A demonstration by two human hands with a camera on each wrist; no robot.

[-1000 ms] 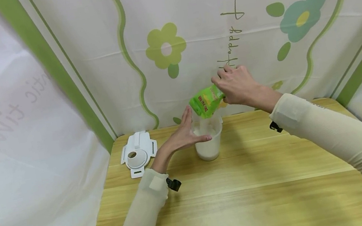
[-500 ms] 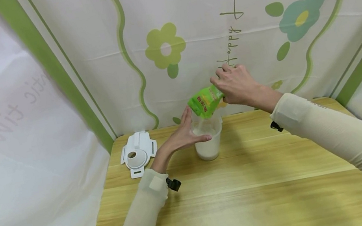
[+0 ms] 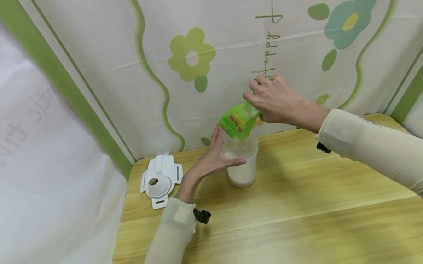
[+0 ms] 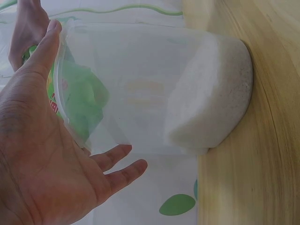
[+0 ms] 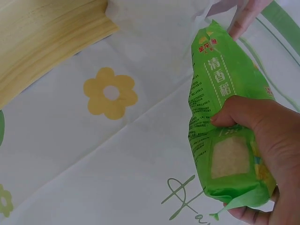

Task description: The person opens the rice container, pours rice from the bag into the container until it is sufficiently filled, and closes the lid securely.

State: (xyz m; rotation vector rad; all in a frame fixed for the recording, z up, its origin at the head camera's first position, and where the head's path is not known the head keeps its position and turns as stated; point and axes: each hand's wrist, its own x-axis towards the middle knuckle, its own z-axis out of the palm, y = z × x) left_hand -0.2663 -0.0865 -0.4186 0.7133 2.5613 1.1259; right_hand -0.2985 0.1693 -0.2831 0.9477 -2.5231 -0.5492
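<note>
My right hand [image 3: 273, 99] grips a green rice bag [image 3: 240, 120] by its upper end, with the bag tilted mouth-down over a tall translucent plastic container [image 3: 243, 171]. In the right wrist view, the thumb presses the printed side of the bag [image 5: 225, 84], above a clear window with pale grains. My left hand [image 3: 215, 157] spans the container's rim, thumb across the near side and fingers on the far left. White rice [image 4: 211, 93] fills the bottom of the container in the left wrist view, its surface sloping. The bag's mouth is hidden behind the cloudy wall.
To the left on the wooden table [image 3: 295, 230] lies a white plastic piece [image 3: 160, 185] with a round raised hole and slotted tabs. A white curtain [image 3: 113, 97] with printed flowers hangs right behind the table's back edge.
The pale stream of rice falling from the bag narrowed and no longer shows in the head view. The bag tipped slightly; both hands keep nearly the same places.
</note>
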